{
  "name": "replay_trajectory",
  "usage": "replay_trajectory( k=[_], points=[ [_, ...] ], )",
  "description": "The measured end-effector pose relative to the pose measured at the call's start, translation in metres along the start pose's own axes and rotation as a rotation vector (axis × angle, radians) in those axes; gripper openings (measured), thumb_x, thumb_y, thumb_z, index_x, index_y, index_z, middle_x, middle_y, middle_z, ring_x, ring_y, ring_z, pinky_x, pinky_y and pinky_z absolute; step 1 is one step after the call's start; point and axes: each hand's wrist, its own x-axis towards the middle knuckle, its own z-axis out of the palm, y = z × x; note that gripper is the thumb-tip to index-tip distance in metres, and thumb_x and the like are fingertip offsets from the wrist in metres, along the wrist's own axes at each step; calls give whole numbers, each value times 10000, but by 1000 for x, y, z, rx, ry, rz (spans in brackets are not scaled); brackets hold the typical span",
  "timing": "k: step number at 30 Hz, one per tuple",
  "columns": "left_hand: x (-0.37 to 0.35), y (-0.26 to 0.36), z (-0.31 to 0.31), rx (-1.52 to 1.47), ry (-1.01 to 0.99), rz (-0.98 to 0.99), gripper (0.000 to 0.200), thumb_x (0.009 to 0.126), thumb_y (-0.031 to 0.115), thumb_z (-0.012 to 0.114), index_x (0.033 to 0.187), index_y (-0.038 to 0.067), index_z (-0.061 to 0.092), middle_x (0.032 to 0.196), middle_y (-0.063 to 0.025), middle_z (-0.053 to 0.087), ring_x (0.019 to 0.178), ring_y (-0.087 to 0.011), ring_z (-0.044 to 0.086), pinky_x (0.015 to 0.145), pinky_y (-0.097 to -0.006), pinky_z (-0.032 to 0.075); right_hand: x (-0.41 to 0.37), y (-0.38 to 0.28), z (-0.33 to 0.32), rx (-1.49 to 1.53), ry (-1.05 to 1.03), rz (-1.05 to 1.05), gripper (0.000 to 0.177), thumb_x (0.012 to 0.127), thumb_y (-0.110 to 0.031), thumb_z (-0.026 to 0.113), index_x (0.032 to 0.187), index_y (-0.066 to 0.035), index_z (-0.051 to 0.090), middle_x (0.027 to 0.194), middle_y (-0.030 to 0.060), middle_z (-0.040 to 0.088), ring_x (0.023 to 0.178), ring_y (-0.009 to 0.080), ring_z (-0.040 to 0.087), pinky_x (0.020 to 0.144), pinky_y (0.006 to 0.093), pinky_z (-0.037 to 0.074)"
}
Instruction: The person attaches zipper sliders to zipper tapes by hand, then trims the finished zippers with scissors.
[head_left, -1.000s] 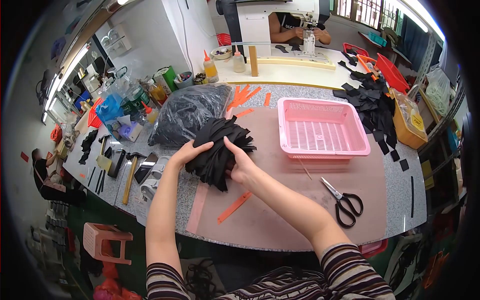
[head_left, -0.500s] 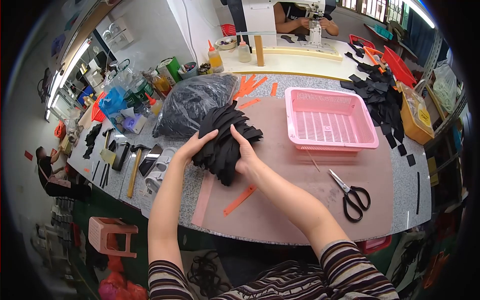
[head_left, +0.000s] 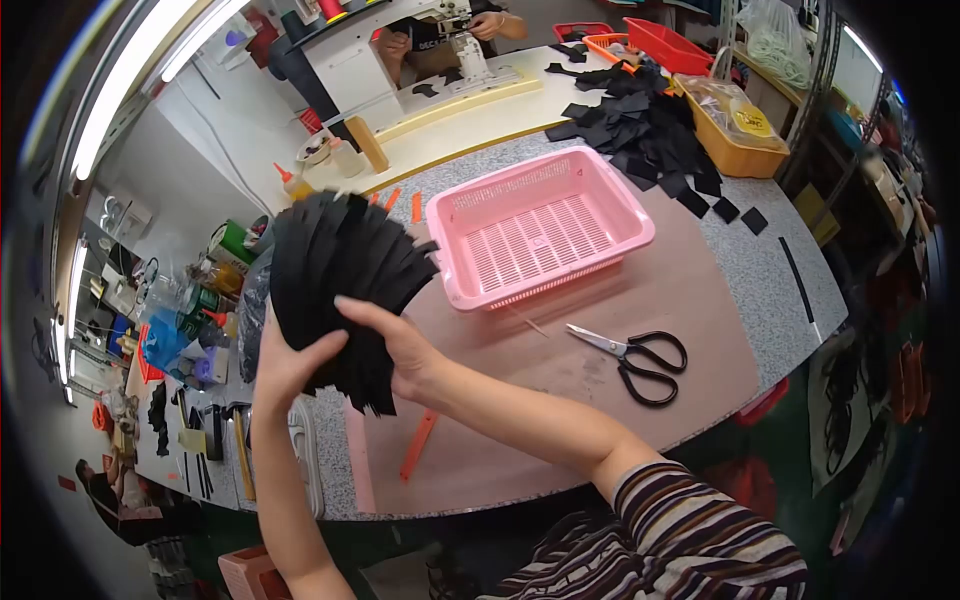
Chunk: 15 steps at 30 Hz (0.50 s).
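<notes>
While gripped from both sides, item held: thick fanned stack of black cut fabric strips, lifted clear of the bench, standing nearly upright, left of the basket.
Left hand: closed on the stack's lower left edge, thumb across the near face, other fingers hidden behind.
Right hand: clasping the lower right edge, index finger stretched flat along the near face, palm under the strip ends.
Sleeves: striped knit fabric, pushed up the right forearm.
Bench: grey speckled stone worktop, with a brown rectangular work mat laid over it.
Basket: pink perforated plastic basket on the mat, just right of the stack.
Scissors: black-handled steel scissors lying flat on the mat, near the basket's front wall, apart from both hands.
Offcut: narrow orange strip on the mat below the right hand.
Loose stock: heap of black cut pieces on the bench's far side, beyond the basket.
Bin: yellow-orange plastic bin lined with clear film, beside that heap.
Bottles: two pale squeeze bottles at the far left.
Machine: white industrial sewing machine at the next bench, with a co-worker's hands at its needle.
Writing: yellow label in the bin and white lettering on the co-worker's dark shirt, both too small to read.
</notes>
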Motion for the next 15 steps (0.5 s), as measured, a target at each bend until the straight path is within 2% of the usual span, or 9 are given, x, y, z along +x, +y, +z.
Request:
replay_trajectory(
  k=[2, 5, 8, 9, 10, 11, 13, 14, 15],
  points=[
    [46, 49, 16, 184, -78, 165, 871, 682, 203, 922, 1417, -3, 504, 1278, -147, 661, 1166, -228, 644, 1017, -355, 501, -1, -36, 14, 4, -24, -198, 505, 974, -276, 720, 1397, -38, 579, 1300, 118, 677, 1169, 247, 678, 1033, 398, 558],
    [118, 116, 59, 444, -269, 205, 969, 614, 352, 948, 1394, -26, 512, 1214, -200, 688, 1121, -243, 680, 974, -353, 528, 4, -93, 12, -41, -124, -378, 827, 989, -695, 521, 1495, -42, 475, 1381, 135, 618, 1252, 261, 632, 1078, 412, 526],
    [199, 120, 118, 716, -594, 179, 1078, 582, 448, 948, 1421, -49, 488, 1176, -256, 707, 1074, -286, 714, 924, -370, 566, 6, -132, -26, -29, 49, -274, 1115, 834, -935, 413, 1539, -71, 420, 1442, 116, 569, 1320, 241, 571, 1111, 409, 478],
    [225, 108, 143, 786, -772, 129, 1104, 587, 458, 946, 1445, -50, 472, 1182, -258, 708, 1065, -289, 718, 917, -371, 572, 0, -143, -41, -8, 284, -134, 1122, 841, -947, 350, 1550, -80, 404, 1472, 104, 545, 1353, 216, 530, 1122, 401, 453],
    [240, 79, 174, 844, -888, 63, 1129, 581, 463, 953, 1453, -59, 463, 1230, -263, 690, 1140, -297, 686, 994, -376, 537, -12, -145, -50, -135, 325, -127, 1148, 847, -943, 348, 1546, -33, 385, 1491, 95, 530, 1395, 190, 474, 1166, 382, 389],
    [250, 46, 205, 900, -1001, -6, 1154, 574, 468, 961, 1461, -69, 454, 1278, -269, 671, 1215, -305, 653, 1070, -382, 502, -35, -150, -53, -278, 349, -30, 1150, 899, -888, 372, 1588, 28, 274, 1593, 149, 408, 1484, 217, 369, 1229, 372, 294],
    [248, -20, 237, 839, -925, 114, 1191, 569, 515, 952, 1484, -52, 444, 1335, -291, 639, 1238, -347, 638, 1090, -402, 487, -91, -171, -33, -342, 376, 194, 1131, 993, -679, 531, 1607, 97, -17, 1682, 289, 91, 1574, 294, 193, 1287, 383, 173],
    [248, -17, 242, 821, -902, 143, 1183, 568, 519, 952, 1488, -30, 450, 1320, -282, 647, 1235, -358, 639, 1075, -411, 500, -116, -185, -34, -435, 317, 197, 947, 996, -531, 653, 1587, 87, 246, 1630, 253, 311, 1494, 270, 378, 1232, 368, 308],
    [242, -12, 240, 808, -889, 158, 1176, 566, 522, 953, 1491, -8, 455, 1306, -273, 654, 1231, -368, 640, 1060, -421, 512, -132, -204, -43, -719, 307, 136, 816, 989, -469, 682, 1520, 63, 365, 1547, 225, 410, 1413, 262, 453, 1178, 362, 363]
  ],
)
